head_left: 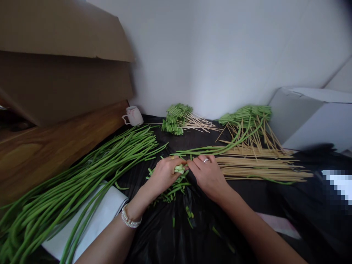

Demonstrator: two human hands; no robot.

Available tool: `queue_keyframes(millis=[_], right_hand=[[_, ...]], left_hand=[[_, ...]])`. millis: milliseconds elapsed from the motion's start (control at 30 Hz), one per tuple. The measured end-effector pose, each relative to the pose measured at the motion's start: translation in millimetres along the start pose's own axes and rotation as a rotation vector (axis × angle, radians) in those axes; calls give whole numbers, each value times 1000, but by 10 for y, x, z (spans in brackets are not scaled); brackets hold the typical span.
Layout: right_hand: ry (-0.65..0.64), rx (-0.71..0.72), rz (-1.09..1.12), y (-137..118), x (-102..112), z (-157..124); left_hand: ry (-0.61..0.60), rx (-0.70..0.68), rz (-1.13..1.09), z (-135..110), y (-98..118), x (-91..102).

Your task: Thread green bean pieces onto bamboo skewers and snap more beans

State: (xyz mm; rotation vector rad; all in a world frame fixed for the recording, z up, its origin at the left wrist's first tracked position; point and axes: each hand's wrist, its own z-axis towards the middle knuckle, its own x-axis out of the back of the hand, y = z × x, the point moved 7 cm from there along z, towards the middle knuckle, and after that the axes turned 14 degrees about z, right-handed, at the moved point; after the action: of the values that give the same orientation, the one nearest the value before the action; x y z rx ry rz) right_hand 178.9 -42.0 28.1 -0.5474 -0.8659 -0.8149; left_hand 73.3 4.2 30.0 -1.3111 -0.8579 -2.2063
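My left hand (166, 170) is closed around a small bunch of cut garlic scape pieces (179, 169), their pale cut ends facing me. Beside it, almost touching, my right hand (207, 172) has thumb and fingers pinched together; what they hold, if anything, is hidden. Under my left hand lies a loose pile of short green pieces (178, 189) on black plastic sheeting (165, 234). Bamboo skewers (261, 165) lie in a row just right of my right hand. A few long scapes (209, 149) stretch behind both hands.
Long uncut scapes (90, 168) cover the left side. At the back are two stacks of skewered scape pieces (176, 117) (247, 113) and a mug (134, 116). A cardboard box (66, 80) stands left, a white box (316, 117) right, against the wall.
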Motion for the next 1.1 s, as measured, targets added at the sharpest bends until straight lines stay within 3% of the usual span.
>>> queue_keyframes(millis=[233,467,700,933,1100], right_hand=[[-9,-58,57,-9,-11,17],[125,-121,212,-31,26,-3],[256,-178,332,-36,42,-51],[339,-304,615,46,6,-91],[306,-394,823,88,-17,-76]], left_hand=[[-40,62,-238,21,8,82],[-72,197,-542,11,-19,56],[-84,237,-629,10,-2,28],[-83,341,-858,-18,-55,-112],[-83,465,-1162,-48,-80,-234]])
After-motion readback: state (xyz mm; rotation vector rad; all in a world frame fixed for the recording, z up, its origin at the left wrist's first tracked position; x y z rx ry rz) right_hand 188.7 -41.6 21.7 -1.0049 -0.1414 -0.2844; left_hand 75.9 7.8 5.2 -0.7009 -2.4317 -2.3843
